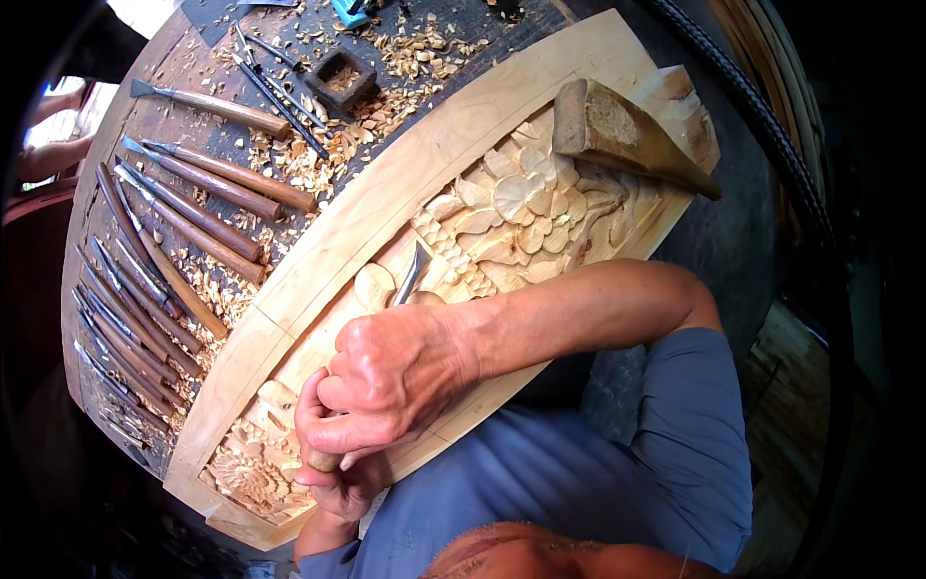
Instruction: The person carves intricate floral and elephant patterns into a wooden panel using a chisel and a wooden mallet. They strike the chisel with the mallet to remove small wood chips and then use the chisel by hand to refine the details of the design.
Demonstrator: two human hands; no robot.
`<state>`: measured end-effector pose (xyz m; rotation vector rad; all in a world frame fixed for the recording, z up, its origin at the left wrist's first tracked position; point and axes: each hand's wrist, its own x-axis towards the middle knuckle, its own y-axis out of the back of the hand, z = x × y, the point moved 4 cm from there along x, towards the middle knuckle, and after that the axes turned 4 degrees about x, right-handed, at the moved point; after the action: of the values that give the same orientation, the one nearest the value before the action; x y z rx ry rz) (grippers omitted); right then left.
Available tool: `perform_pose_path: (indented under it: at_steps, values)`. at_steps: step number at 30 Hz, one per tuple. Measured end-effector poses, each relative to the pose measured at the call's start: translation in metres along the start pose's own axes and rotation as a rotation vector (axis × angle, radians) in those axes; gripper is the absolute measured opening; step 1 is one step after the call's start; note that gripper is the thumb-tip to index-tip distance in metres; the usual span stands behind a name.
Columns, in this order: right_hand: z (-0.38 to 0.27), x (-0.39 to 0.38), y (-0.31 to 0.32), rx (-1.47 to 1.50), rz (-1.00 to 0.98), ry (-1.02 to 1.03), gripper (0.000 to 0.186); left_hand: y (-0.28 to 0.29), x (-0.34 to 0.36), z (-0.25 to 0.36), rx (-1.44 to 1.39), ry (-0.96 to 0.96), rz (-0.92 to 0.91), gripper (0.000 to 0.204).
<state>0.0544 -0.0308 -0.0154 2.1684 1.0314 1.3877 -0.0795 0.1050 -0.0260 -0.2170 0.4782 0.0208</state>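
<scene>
My right hand (386, 381) is closed in a fist around a carving gouge. The gouge's steel blade (413, 273) points up and away, its tip over the carved wooden panel (318, 251). Below it, my left hand (340, 490) is closed at the butt of the wooden handle (326, 460), partly hidden under the right hand. The pale panel lies slanted across the table, with carved flowers and leaves (526, 198) in a recessed field at the far right. Another carved flower (249, 473) sits at its near left end. A wooden mallet (617, 130) rests on the panel's far right part.
Several wood-handled chisels and gouges (207, 179) lie along the dark table's left side among wood shavings (395, 101). A small square dark box (340, 77) and pencils (280, 101) lie beyond the panel. A braided black hose (743, 87) runs down the right. Another person's arm (48, 159) shows at far left.
</scene>
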Motion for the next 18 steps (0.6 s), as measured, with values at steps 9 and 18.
perform_pose_path:
  at_steps: [9,18]
  values:
    - [0.001,-0.003,-0.005,-0.014,0.102,0.043,0.026,-0.007,0.005,0.004,-0.039,0.07,0.064,0.141]
    - [-0.007,-0.005,-0.017,-0.068,0.096,0.064,0.029,-0.007,-0.001,-0.015,-0.254,-0.03,0.01,0.148]
